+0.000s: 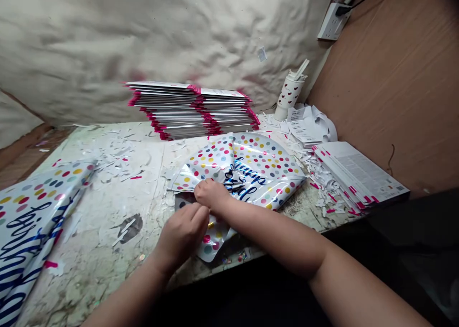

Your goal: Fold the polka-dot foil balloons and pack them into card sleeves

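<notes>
A shiny white foil balloon (276, 167) with coloured dots and dark blue script lies partly folded on the worktable in front of me. My right hand (212, 196) is closed at its left edge, fingers pinching the foil. Just nearer to me, my left hand (185, 226) is closed on the same edge, its fingertips mostly hidden. The two hands almost touch. A dotted flap of the balloon hangs toward the table's front edge beneath my right wrist.
More dotted foil balloons (32, 212) lie at the left. Behind stands a stack of pink-edged flat packets (193, 109). At the right are a heart-patterned tumbler (289, 93), a label roll (319, 124) and a stack of printed cards (362, 171). Paper scraps (114, 152) litter the table (143, 183).
</notes>
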Tool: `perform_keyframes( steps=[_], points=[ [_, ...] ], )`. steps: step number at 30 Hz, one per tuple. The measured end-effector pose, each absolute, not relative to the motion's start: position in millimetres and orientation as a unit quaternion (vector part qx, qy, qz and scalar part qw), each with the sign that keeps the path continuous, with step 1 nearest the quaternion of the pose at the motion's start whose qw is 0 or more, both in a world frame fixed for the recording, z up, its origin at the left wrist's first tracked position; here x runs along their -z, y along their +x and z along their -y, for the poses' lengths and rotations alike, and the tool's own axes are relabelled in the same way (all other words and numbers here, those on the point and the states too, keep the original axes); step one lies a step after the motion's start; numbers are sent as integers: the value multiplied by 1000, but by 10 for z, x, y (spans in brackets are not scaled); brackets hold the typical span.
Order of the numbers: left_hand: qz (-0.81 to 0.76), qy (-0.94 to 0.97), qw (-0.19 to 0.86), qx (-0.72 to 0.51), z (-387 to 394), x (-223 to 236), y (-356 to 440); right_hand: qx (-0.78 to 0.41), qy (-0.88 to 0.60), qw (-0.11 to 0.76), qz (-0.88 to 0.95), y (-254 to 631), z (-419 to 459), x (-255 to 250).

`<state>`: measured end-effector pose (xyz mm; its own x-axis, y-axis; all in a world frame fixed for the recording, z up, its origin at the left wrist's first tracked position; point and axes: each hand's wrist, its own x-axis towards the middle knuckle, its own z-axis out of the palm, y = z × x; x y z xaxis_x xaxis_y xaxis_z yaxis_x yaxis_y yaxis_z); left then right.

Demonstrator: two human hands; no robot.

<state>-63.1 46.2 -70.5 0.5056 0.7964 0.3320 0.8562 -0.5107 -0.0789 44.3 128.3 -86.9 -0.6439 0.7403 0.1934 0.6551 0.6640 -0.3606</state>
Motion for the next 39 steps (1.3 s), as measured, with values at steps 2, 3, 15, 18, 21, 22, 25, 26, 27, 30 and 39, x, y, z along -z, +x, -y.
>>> perform_keyframes(
  steps=[2, 3, 15, 18, 21, 22, 25, 26, 27, 30, 39],
  points=[
    [477, -868, 77, 114, -375, 841, -581, -123, -410, 196, 882, 649, -1402, 749],
    [487, -867, 55, 91, -356, 900, -627, -118, -427, 221, 869, 825, -1482, 644],
    [501, -847, -173, 42, -876, 387, -839, -17, -397, 577, 713, 2418, -1747, -398],
    [371, -902, -213, 62, -615, 487, -288, -42, -361, 576, 732, 2148, -1495, -246],
    [322, -920, -215, 66, -367, 679, -139, -105, -252, 532, 801, 2047, -1192, -4],
    [354, -905, -224, 72, -341, 730, -187, -120, -222, 504, 826, 2058, -1091, 104],
    [481, -837, -241, 95, -431, 779, -503, -125, -220, 419, 872, 2166, -830, 489],
    [512, -818, -238, 108, -488, 765, -624, -126, -236, 402, 876, 2209, -764, 622],
    [531, -806, -232, 121, -541, 741, -733, -132, -251, 392, 875, 2246, -709, 746],
    [528, -799, -252, 139, -594, 660, -906, -179, -272, 399, 857, 2296, -623, 997],
    [471, -655, -493, 325, -280, 774, 17, -203, -342, 648, 649, 2059, -1191, 127]
  ],
)
